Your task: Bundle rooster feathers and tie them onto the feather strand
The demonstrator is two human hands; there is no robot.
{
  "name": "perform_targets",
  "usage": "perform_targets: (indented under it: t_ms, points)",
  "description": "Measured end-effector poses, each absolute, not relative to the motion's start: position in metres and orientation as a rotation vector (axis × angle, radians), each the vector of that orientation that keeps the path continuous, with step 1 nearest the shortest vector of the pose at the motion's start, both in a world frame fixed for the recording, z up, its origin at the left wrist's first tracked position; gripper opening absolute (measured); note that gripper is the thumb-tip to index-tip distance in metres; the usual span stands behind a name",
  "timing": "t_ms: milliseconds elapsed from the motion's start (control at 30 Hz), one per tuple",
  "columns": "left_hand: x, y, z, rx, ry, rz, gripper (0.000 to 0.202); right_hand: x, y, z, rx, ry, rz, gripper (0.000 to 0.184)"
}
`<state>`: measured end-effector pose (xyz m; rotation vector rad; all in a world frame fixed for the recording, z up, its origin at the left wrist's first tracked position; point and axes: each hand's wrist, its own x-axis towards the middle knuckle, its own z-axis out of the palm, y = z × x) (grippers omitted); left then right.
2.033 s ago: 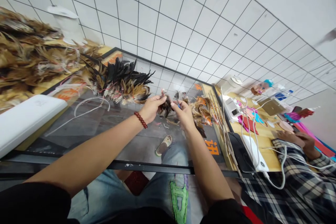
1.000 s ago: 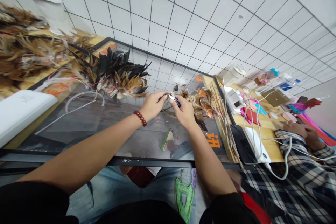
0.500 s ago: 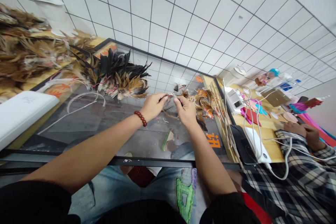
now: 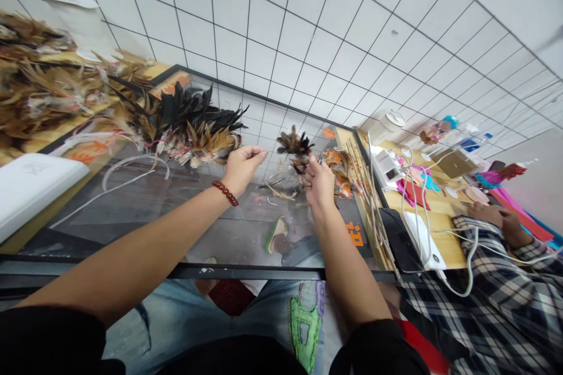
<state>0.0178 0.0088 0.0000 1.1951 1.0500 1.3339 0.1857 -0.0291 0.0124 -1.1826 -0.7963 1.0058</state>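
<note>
My left hand [image 4: 243, 170], with a red bead bracelet [image 4: 225, 193] at the wrist, is closed in a pinch above the glass tabletop. Whatever is between its fingertips, if anything, is too small to make out. Beside it lies a big pile of black and brown feathers [image 4: 189, 129]. My right hand [image 4: 320, 186] is closed, its fingertips at the lower end of a small bunch of dark feathers [image 4: 294, 143]. A small blue thing [image 4: 321, 162] shows near its knuckles, its kind unclear. Loose brown feathers [image 4: 343, 167] lie just beyond this hand.
Thin sticks [image 4: 367, 199] line the table's right edge, near a black phone [image 4: 398, 240] and a white power bank [image 4: 423, 240] with cables. A co-worker's plaid sleeve [image 4: 484, 246] rests at the right. A white box-like device [image 4: 41, 190] and more feathers [image 4: 65, 91] are at the left.
My hands have come apart from their shared pinch. The left has moved left and slightly up; the right has moved slightly right, and the dark feather bunch now shows at its fingertips.
</note>
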Motion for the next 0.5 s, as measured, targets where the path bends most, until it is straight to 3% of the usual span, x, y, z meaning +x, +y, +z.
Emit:
perform_targets:
  t_ms: [200,500]
  points:
    - [0.024,-0.002,-0.002,1.290,0.813,1.100,0.040,0.163,-0.036,0.019,-1.051,-0.623,1.326,0.039]
    - [0.023,-0.001,0.005,0.929,0.750,1.116,0.026,0.143,-0.041,0.007,-1.141,-0.847,1.331,0.039]
